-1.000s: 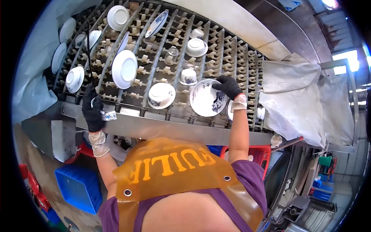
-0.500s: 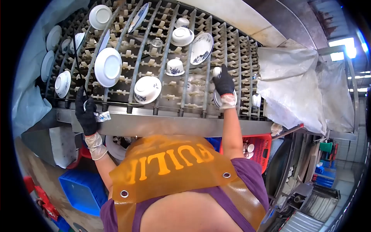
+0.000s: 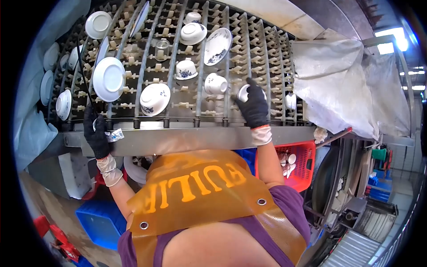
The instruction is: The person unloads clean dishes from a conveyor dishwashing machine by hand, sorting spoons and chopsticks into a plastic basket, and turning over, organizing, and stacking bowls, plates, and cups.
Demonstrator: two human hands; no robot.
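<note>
My left hand [image 3: 96,133], in a black glove, is at the rack's front edge at left, its fingers closed around a thin dark rod [image 3: 82,66] that points up over the rack. Beside these fingers a small white-and-blue wrapper [image 3: 114,135] sticks out. My right hand [image 3: 255,107], also black-gloved, grips a white dish [image 3: 243,92] near the rack's front; the hand covers most of it. Just left of it a white patterned cup [image 3: 215,83] lies tilted on the pegs. Another flowered cup [image 3: 186,70] and a flowered bowl [image 3: 155,99] are further left.
The pegged conveyor rack [image 3: 195,95] carries several plates and bowls, an oval plate [image 3: 218,46] and a clear glass [image 3: 162,50]. A metal ledge [image 3: 191,139] runs along its front. Below stand a red basket [image 3: 304,167] with crockery and a blue crate [image 3: 100,222]. Plastic sheeting [image 3: 329,84] hangs at right.
The dishes on the rack have shifted left. The cup from my right hand now lies on the pegs, and that hand has moved slightly down onto the white dish. My left hand stays about where it was.
</note>
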